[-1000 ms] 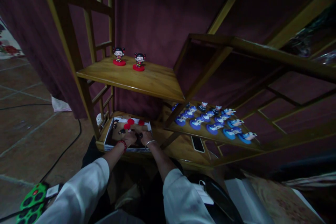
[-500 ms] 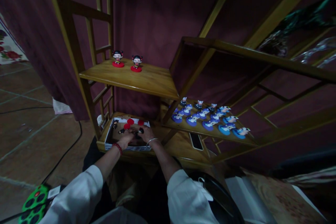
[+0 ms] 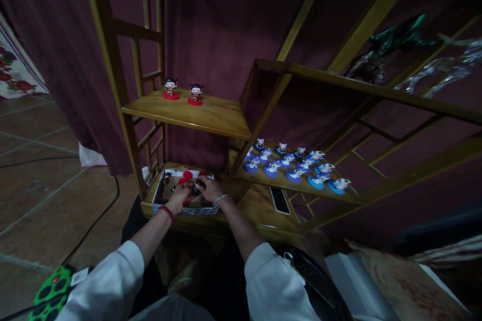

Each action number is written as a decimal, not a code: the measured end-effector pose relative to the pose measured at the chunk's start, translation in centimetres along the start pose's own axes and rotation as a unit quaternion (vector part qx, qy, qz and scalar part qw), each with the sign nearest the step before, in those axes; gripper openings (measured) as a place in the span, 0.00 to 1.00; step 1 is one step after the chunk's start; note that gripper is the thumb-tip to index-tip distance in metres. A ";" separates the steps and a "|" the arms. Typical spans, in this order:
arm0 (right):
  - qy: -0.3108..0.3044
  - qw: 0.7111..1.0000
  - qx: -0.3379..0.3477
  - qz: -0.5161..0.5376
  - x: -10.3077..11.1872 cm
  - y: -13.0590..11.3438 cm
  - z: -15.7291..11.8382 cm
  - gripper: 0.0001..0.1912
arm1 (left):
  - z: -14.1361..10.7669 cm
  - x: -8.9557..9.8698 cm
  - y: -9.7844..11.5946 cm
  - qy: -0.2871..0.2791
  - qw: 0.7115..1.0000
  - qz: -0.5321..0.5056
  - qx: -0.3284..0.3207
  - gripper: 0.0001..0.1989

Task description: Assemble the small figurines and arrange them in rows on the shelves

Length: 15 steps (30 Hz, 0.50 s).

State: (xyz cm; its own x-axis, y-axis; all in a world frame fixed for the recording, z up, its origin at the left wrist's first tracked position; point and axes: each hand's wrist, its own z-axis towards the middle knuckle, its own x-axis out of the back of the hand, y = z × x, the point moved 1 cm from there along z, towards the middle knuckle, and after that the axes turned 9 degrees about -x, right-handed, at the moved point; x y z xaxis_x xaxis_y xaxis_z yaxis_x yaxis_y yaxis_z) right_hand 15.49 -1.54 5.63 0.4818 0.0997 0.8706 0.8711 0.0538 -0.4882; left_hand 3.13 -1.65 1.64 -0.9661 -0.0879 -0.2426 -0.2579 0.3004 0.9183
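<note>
While grips [image 3: 179,198] [image 3: 211,190] hold figurine [image 3: 196,189], box print [image 3: 203,211] blurred

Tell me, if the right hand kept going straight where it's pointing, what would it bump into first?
The black-haired doll. The right hand points at the doll, which is right beside it and perhaps already touching; the dim picture makes depth hard to tell.
</note>
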 end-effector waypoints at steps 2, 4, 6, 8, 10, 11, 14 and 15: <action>0.012 1.000 0.000 0.024 0.3 -0.2 -0.1 0.16 | -0.3 0.0 0.5 0.008 1.000 -0.001 0.001 0.11; 0.018 0.999 0.000 0.046 0.6 -0.4 -0.3 0.14 | -0.8 0.0 1.0 0.015 1.000 0.000 -0.004 0.12; 0.019 0.997 0.000 0.071 0.9 -0.6 -0.5 0.13 | -1.3 0.0 1.6 0.019 1.000 0.003 -0.010 0.13; 0.021 0.995 0.003 0.101 1.1 -0.9 -0.6 0.13 | -1.9 0.0 2.3 0.016 1.000 0.004 -0.012 0.14; 0.022 0.990 0.007 0.136 1.4 -1.2 -0.8 0.15 | -2.4 0.0 3.0 0.009 1.000 -0.003 -0.012 0.14; 0.018 0.988 0.009 0.153 1.5 -1.4 -0.9 0.16 | -2.7 0.0 3.3 0.004 1.000 -0.010 -0.015 0.14; -0.002 0.981 0.019 0.193 2.2 -2.2 -1.3 0.20 | -3.5 -0.2 4.5 -0.020 0.998 -0.038 -0.036 0.13; -0.005 0.980 0.022 0.199 2.4 -2.4 -1.5 0.22 | -3.8 -0.2 4.9 -0.027 0.998 -0.048 -0.043 0.12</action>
State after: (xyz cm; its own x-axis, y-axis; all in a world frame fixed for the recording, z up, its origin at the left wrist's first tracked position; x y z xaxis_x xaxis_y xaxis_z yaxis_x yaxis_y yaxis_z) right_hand 14.68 -2.87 9.04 0.7813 0.1308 0.6103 0.6093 0.0520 -0.7912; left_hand 2.10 -3.77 7.39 -0.9370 -0.0608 -0.3440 -0.3489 0.2100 0.9133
